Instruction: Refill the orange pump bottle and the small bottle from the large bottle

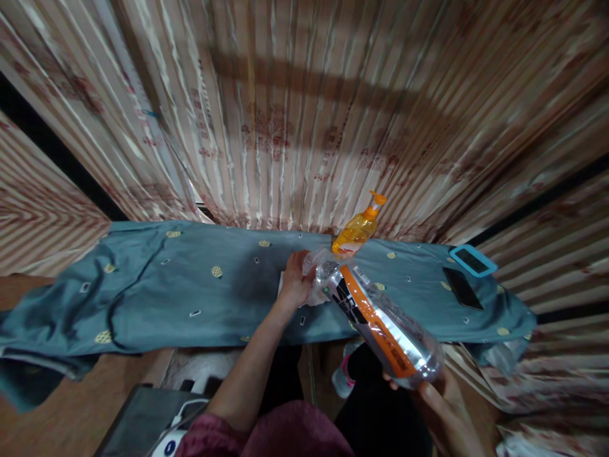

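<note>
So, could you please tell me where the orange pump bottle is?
In the head view, the orange pump bottle stands right of centre at the back edge of the blue cloth, just behind the left hand.

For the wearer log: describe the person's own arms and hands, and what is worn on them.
Both hands are bare: no gloves, rings or watch in view. The left hand leads to a bare forearm, with a dark pink fabric sleeve pushed up near the elbow. The right hand shows no sleeve in frame.

A table (200, 330) draped in a teal cloth (181, 292) dotted with small yellow motifs carries the things. An orange pump bottle (358, 230) stands near its far edge, and a black phone (462, 287) lies beside a blue-framed device (472, 260) at the right end.
</note>
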Demonstrator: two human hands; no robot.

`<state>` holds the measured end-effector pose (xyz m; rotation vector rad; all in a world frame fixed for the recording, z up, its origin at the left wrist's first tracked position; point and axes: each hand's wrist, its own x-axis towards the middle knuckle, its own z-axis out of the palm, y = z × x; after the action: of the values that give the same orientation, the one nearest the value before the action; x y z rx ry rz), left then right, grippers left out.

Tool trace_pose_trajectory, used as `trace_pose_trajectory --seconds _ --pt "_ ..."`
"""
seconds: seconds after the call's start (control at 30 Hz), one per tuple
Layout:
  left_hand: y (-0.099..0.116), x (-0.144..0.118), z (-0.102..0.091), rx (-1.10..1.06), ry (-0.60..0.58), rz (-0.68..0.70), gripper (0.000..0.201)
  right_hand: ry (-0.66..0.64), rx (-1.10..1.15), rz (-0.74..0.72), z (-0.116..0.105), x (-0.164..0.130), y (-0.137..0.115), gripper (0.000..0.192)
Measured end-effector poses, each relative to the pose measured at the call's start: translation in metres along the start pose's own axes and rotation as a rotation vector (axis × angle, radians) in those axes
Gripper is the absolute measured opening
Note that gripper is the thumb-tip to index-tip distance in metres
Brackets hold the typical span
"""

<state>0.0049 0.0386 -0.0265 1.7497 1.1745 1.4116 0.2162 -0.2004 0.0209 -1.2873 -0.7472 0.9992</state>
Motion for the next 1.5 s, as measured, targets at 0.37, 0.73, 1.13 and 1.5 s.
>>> trace_pose_trajectory --seconds 0.37,0.73,1.13,1.5 --pt "0.002 -0.001 0.0 0.03 -0.014 0.015 0.03 0.054 0.029 0.013 0.021 -0.008 -0.018 0.078" --pt "0.006 0.0 0.0 0.019 -0.025 -0.013 0.031 -0.008 0.047 0.035 0.004 -0.008 -0.004 0.075" --pt "0.005 0.0 0.0 0.024 -0.023 -0.012 0.03 -0.005 0.018 0.002 0.006 -0.007 -0.001 0.076" --pt "0.003 0.001 0.0 0.028 -0.025 -0.028 0.03 0.017 0.035 0.02 0.014 -0.01 -0.007 0.089"
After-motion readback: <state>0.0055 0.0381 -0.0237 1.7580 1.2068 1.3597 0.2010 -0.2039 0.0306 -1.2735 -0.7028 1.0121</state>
